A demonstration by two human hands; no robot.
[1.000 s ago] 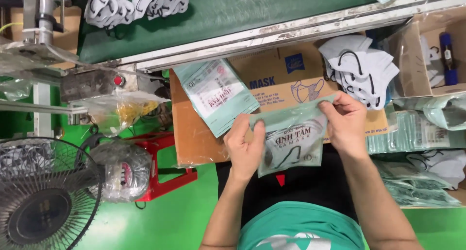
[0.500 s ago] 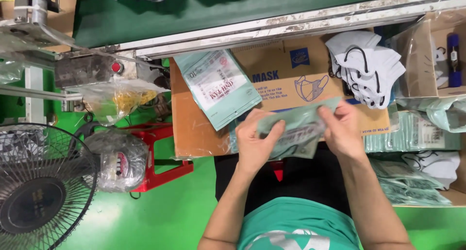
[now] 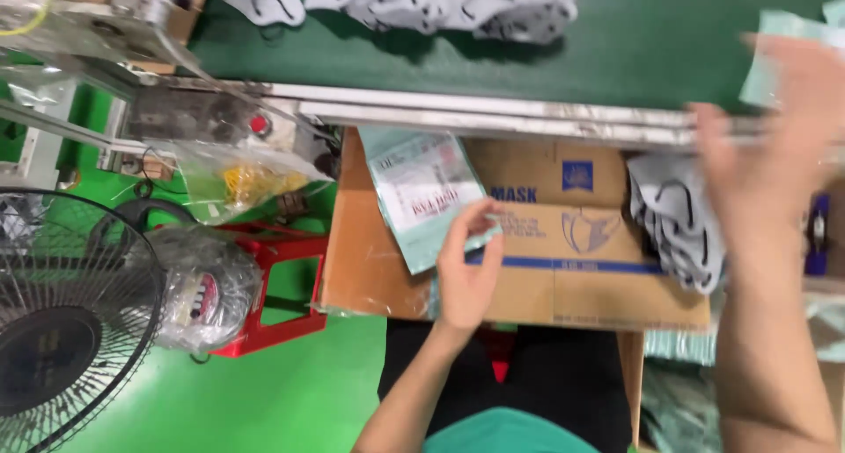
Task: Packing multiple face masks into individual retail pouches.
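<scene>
The left hand's fingers (image 3: 475,228) were curled lightly together on the lower edge of a pale green printed plastic packet (image 3: 424,193). It lay flat on the brown cardboard box (image 3: 563,268), long axis running away from the person, tilted slightly left. The right hand (image 3: 770,149) was raised over the green conveyor belt (image 3: 616,39), blurred; its grip could not be told.

Bright, even light; motion-blurred right side

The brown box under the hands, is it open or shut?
Shut. The cardboard box has flat, closed top flaps, and a teal packet lies on it.
</scene>
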